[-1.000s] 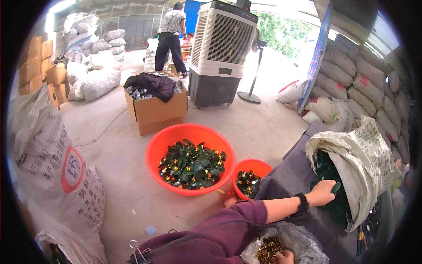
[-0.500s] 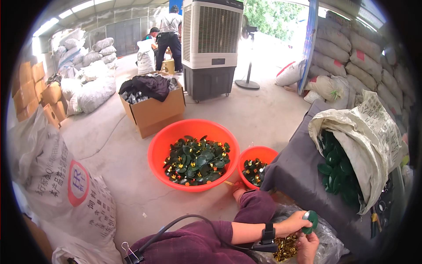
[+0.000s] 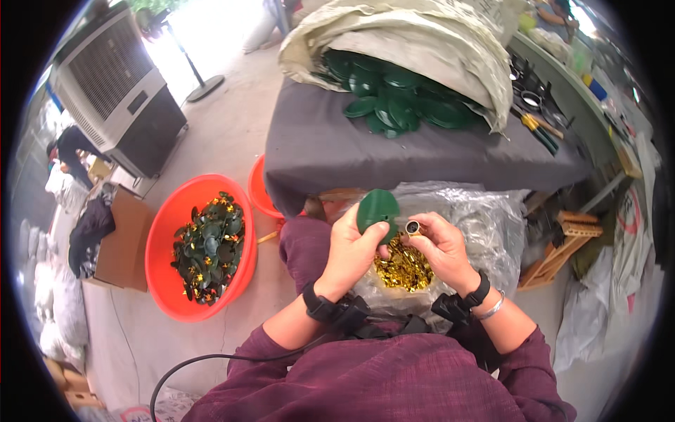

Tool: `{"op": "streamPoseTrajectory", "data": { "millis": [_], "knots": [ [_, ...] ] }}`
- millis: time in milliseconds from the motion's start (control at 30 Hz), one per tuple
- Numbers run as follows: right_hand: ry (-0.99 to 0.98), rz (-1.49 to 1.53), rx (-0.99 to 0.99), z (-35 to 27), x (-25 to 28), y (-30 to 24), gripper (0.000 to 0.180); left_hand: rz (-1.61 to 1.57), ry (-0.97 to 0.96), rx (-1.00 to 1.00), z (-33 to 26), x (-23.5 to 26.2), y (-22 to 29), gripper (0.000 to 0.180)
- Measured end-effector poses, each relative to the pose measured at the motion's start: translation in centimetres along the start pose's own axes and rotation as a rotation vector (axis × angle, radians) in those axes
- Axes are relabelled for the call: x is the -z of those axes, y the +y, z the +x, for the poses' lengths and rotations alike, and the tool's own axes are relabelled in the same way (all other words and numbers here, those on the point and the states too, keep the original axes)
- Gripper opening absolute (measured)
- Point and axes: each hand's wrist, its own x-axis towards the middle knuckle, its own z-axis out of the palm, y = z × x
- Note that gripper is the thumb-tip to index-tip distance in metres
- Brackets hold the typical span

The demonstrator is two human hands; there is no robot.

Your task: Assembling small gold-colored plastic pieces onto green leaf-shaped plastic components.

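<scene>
My left hand (image 3: 349, 246) holds a round dark-green plastic disc (image 3: 380, 209) upright, gripped at its lower edge with the thumb across its face. Just to its right, my right hand (image 3: 448, 250) pinches a small gold ring-shaped fitting (image 3: 413, 228) with a dark centre between thumb and fingers. A narrow gap separates the fitting from the disc. Under both hands lies a heap of shiny gold pieces (image 3: 408, 269) inside a clear plastic bag (image 3: 485, 214). More green discs (image 3: 394, 105) spill from a white woven sack (image 3: 436, 42) on the grey-covered table (image 3: 316, 141).
Left on the floor stands a large red basin (image 3: 158, 260) of green discs with gold and orange parts. A smaller red basin (image 3: 258, 188) sits partly behind the table. Pliers (image 3: 540, 132) lie at the table's right; a wooden stand (image 3: 562, 246) is below. An air cooler (image 3: 116, 91) stands back left.
The view has swung to the right, bringing the hands to the middle. My hands, close together at a green disc before, are now slightly apart, and the gold fitting shows in the right.
</scene>
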Motion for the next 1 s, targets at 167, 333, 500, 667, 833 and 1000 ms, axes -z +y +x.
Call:
{"op": "streamPoseTrajectory", "data": {
  "millis": [167, 333, 500, 667, 833, 1000],
  "knots": [
    [-0.068, -0.449, 0.293, -0.3, 0.1, -1.3, 0.031, 0.468, -0.077, -0.147, -0.6, -0.4, -2.2, 0.019],
    [-0.105, -0.73, 0.458, -0.5, 0.2, -1.6, 0.035, 0.762, -0.108, -0.339, -1.0, -1.0, -2.1, 0.022],
    [-0.193, -0.913, 0.459, -0.5, 0.5, -2.0, 0.032, 0.981, -0.212, -0.438, -1.4, -0.9, -2.3, 0.026],
    [-0.247, 0.04, -0.34, -0.3, 0.2, -1.8, 0.014, 1.126, -0.323, -0.509, -2.0, -0.5, -1.7, 0.029],
    [-0.344, 0.169, -0.539, -0.1, -0.9, -0.1, 0.018, 0.964, -0.241, -0.505, -2.7, 2.7, -2.7, 0.017],
    [-0.474, -0.358, -0.381, -1.8, 1.8, 5.1, 0.028, 0.886, 0.264, -0.436, -2.0, 9.6, 2.8, 0.012]
  ]
}}
